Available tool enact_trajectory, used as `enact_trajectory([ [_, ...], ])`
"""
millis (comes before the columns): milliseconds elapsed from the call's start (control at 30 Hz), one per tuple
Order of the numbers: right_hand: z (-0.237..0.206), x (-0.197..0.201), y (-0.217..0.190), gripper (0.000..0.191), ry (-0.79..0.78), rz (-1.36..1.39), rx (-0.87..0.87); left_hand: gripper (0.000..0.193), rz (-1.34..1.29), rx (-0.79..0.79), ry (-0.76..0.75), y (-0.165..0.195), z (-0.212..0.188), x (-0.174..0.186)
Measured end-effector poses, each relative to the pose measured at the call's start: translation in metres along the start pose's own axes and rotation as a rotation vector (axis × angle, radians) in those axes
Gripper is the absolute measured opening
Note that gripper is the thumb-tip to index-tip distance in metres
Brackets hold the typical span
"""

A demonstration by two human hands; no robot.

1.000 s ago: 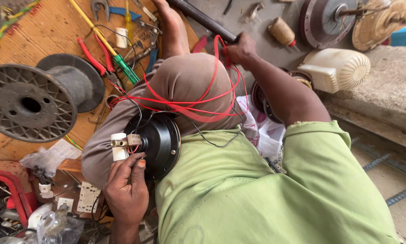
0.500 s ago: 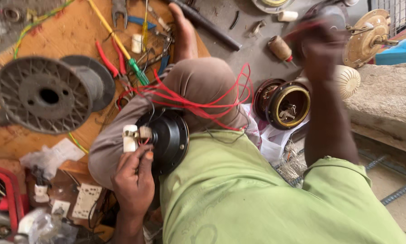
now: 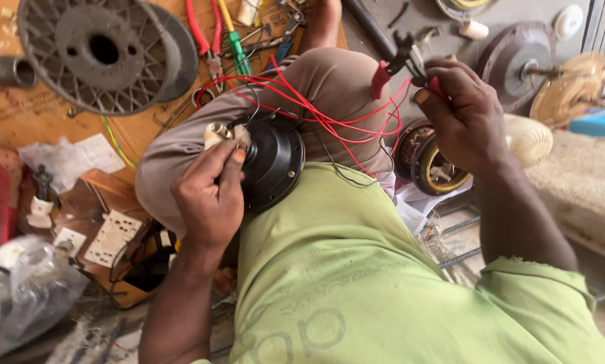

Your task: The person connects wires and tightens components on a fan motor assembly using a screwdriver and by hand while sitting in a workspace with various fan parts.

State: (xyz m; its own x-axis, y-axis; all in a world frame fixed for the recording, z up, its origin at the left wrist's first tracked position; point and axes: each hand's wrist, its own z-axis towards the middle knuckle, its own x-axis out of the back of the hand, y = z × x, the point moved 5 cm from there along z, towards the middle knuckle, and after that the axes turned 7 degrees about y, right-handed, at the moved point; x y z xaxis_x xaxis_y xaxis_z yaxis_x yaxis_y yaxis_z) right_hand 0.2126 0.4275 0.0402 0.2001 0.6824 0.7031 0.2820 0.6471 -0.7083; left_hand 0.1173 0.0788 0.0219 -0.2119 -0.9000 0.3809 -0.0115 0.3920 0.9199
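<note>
My left hand (image 3: 211,195) grips a black round fan motor (image 3: 272,162) that rests on my lap, fingers by its white shaft end (image 3: 216,133). Red wires (image 3: 316,108) loop from the motor across my bent knee (image 3: 329,81). My right hand (image 3: 464,114) is raised over the knee and holds red-handled pliers (image 3: 400,64), jaws pointing away from me, close to the red wires.
A large grey wire spool (image 3: 100,50) lies on the orange board at the upper left, with red pliers and a green screwdriver (image 3: 238,50) beside it. An open motor shell (image 3: 430,162) sits right of my knee. Fan parts (image 3: 525,61) lie at the upper right, a plastic bag (image 3: 26,296) at lower left.
My right hand came back from the far floor toward my knee and now holds red-handled pliers. My left hand stays on the black motor.
</note>
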Motion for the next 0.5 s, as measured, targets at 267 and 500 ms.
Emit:
enact_trajectory([
  [267,0.016,-0.072,0.02,0.057,-0.062,0.658,-0.38,0.022,-0.33,0.312,0.148,-0.037,0.0,-0.009],
  [500,0.022,-0.066,-0.029,0.065,-0.181,0.037,-0.106,0.018,-0.422,0.239,0.223,-0.038,-0.001,-0.017],
])
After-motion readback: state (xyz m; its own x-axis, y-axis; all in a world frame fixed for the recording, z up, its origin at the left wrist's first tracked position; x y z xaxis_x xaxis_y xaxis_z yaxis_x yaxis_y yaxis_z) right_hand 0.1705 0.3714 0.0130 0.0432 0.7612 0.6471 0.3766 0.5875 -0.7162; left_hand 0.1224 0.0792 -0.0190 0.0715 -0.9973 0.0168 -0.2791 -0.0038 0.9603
